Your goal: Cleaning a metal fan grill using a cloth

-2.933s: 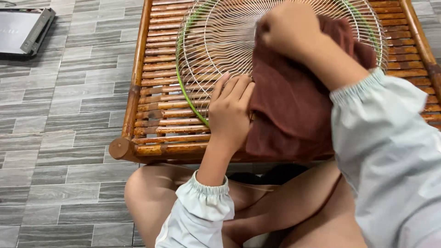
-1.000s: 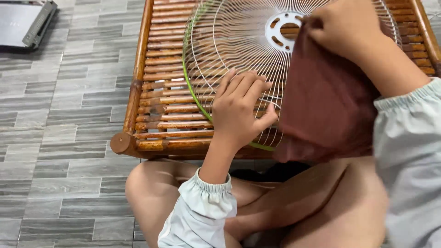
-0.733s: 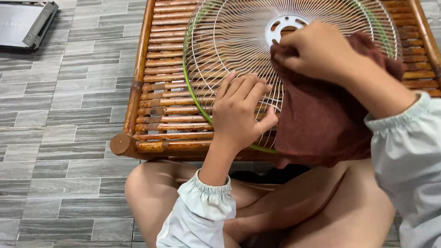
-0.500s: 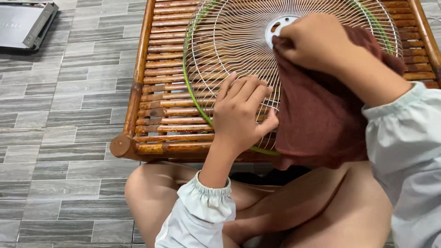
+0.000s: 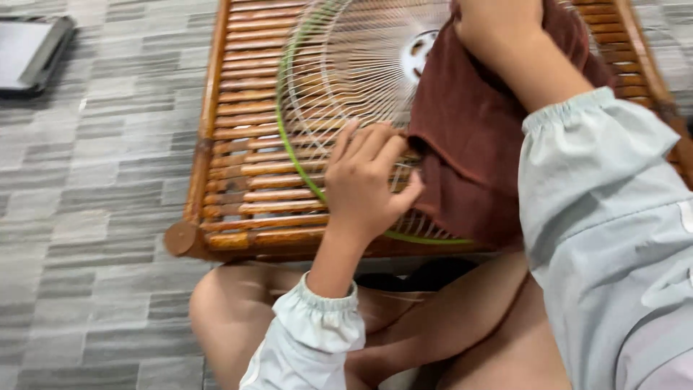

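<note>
Now left hand [image 5: 368, 180] presses flat on one fan grille [image 5: 339, 79]; right hand [image 5: 498, 22] grips one brown cloth [image 5: 469, 137].

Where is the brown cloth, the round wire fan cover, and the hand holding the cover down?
brown cloth [image 5: 473, 152], head view, on its hanging middle fold.
wire fan cover [image 5: 339, 72], head view, on its spokes.
left hand [image 5: 368, 180], head view, on its back.

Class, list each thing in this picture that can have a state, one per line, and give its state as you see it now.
Fan grille: lying flat on the slatted table, pinned down.
Brown cloth: bunched, draped over the grille's right part.
Left hand: palm down, pressing on the grille.
Right hand: closed on the cloth.
Slatted wooden table: standing on the tiled floor.
Flat grey device: lying on the floor, apart.
</note>
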